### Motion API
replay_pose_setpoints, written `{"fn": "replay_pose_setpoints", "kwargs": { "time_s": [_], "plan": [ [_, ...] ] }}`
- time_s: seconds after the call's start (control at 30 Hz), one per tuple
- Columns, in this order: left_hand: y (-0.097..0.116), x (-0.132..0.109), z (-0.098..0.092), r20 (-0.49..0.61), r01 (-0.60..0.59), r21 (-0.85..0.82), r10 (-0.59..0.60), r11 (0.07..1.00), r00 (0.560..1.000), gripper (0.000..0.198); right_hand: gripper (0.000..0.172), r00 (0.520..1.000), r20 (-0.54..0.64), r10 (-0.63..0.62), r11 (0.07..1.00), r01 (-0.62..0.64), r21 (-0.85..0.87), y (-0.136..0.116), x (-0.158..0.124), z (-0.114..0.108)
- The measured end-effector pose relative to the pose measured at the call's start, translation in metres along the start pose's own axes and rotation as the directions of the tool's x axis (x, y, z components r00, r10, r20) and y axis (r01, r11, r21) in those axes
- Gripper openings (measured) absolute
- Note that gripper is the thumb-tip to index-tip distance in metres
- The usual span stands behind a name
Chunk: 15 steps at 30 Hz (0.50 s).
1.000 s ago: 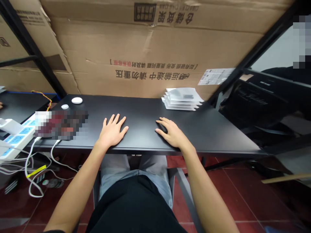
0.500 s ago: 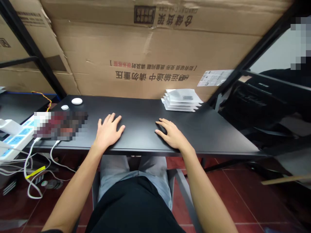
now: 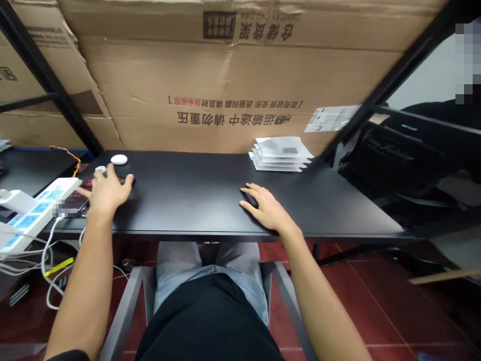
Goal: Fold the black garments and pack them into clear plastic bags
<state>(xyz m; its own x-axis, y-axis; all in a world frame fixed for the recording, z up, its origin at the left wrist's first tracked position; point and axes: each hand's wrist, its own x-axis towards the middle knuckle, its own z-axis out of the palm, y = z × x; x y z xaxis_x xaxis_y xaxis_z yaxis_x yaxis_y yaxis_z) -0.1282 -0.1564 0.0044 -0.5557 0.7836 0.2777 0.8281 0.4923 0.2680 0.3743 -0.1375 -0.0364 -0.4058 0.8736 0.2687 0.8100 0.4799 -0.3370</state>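
Observation:
My left hand (image 3: 107, 193) is over the left end of the black table, fingers spread, above dark phone-like items (image 3: 75, 204) that are partly blurred and partly covered by it. Its fingertips are close to a small white round piece (image 3: 100, 169); a larger white oval object (image 3: 119, 159) lies just beyond. Nothing shows in its grasp. My right hand (image 3: 266, 208) rests on the table, curved over a black mouse (image 3: 251, 199), thumb and fingers on either side of it.
Stacked white packets (image 3: 281, 153) lie at the back of the black table (image 3: 188, 195), against a cardboard sheet (image 3: 225, 75). A white power strip (image 3: 41, 210) with cables stands at the left edge. Black shelf posts (image 3: 391, 75) rise at both sides.
My left hand has moved left, from bare tabletop to over the dark items near the white pieces. My right hand has stayed on the mouse.

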Motion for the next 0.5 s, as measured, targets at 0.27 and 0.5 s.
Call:
{"fn": "replay_pose_setpoints", "kwargs": {
  "time_s": [0.27,0.5],
  "plan": [
    [0.092,-0.078,0.025,0.072,-0.437,-0.105,0.445,0.893,0.892,0.071,0.057,1.000,-0.013,-0.008,1.000,0.008,0.009,0.000,-0.001,0.001],
    [0.096,-0.096,0.037,0.223,-0.517,-0.095,0.524,0.851,0.822,0.071,0.058,1.000,0.003,0.002,1.000,-0.002,0.005,0.000,0.000,0.001]
  ]
}}
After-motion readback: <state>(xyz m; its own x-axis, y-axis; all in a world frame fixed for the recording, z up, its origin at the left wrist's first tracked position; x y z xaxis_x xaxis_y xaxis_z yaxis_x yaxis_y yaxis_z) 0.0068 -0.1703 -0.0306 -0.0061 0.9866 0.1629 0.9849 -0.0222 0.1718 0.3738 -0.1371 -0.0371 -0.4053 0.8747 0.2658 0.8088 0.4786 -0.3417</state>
